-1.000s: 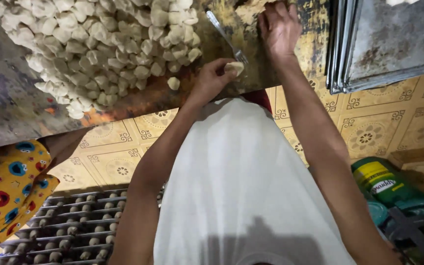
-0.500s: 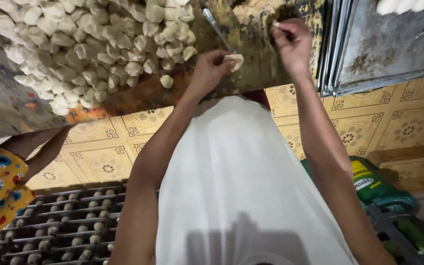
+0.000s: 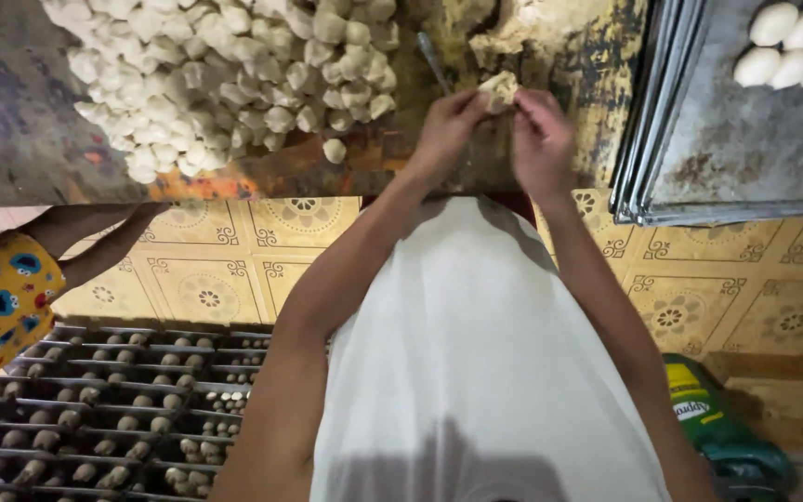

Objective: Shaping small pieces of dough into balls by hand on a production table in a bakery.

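At the near edge of the worn worktop (image 3: 559, 56), the head view shows the left hand (image 3: 448, 130) and right hand (image 3: 541, 139) closed together on 1 small dough piece (image 3: 498, 90), fingertips pinching it from both sides. It looks light, soft and tacky, best held gently by its edges, since a hard squeeze would likely deform it. Left of it lies a heap of dough pieces (image 3: 225, 74); right of it, a metal tray (image 3: 745, 139) holds shaped dough balls (image 3: 792, 42).

- A small bakery work area.
- Heap of cut dough pieces (image 3: 234, 84) on the worn worktable (image 3: 30, 121), upper left.
- Stacked metal baking trays (image 3: 671, 121) upper right; filled tray racks (image 3: 123, 409) lower left.
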